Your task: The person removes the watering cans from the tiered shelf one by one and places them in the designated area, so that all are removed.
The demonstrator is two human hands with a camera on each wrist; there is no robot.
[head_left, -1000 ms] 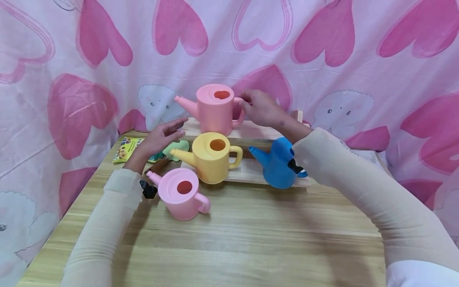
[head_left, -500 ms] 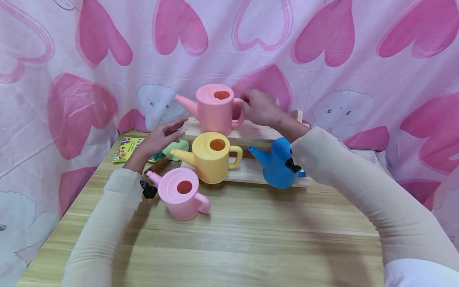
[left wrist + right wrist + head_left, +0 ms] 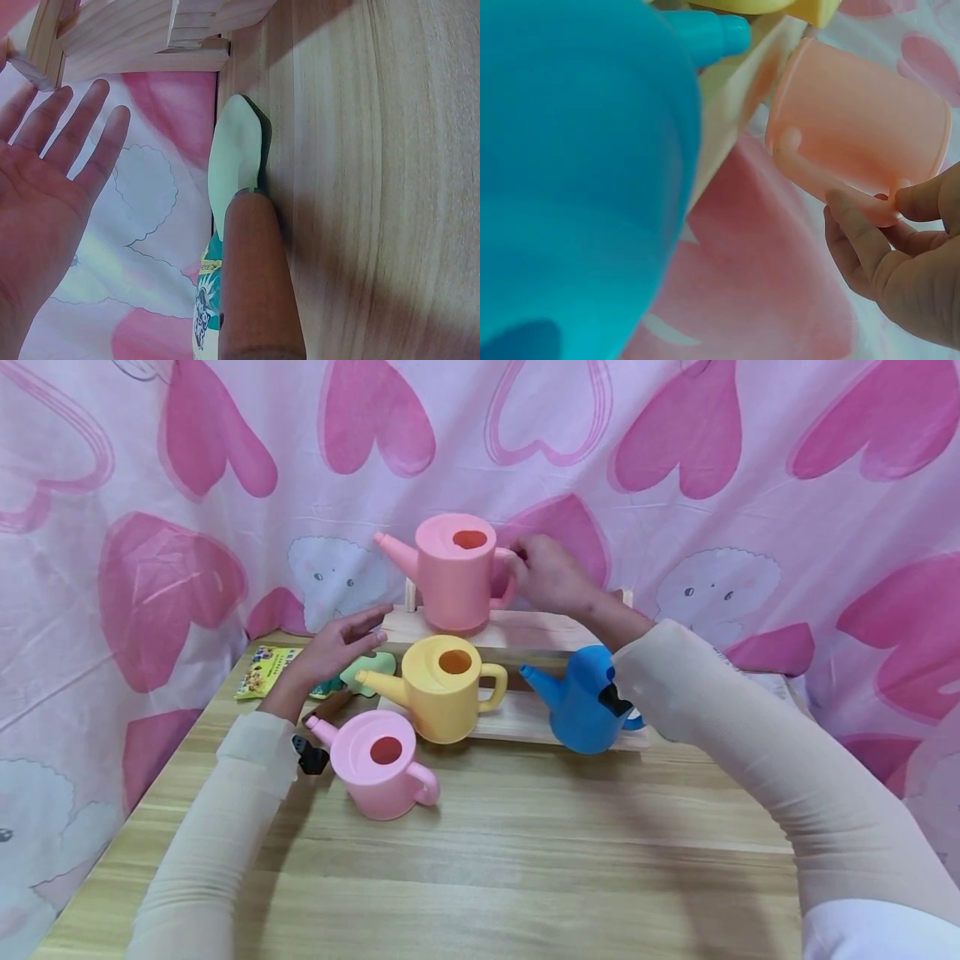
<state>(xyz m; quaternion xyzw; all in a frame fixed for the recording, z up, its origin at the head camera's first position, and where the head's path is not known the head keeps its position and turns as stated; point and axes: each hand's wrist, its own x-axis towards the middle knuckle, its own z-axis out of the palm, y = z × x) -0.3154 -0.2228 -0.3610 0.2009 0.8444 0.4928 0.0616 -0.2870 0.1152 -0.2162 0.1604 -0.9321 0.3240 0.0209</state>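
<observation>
The right hand [image 3: 553,575] grips the handle of the salmon-pink watering can [image 3: 455,585], which is above the upper step of the wooden rack [image 3: 517,714], toward its left end; whether its base touches is unclear. The left hand [image 3: 339,652] holds nothing, fingers extended near that end. The yellow can [image 3: 444,710] and blue can [image 3: 588,718] stand at the lower step. By the table's [image 3: 525,868] far left corner, a yellow packet [image 3: 264,672] carries print too small to read.
</observation>
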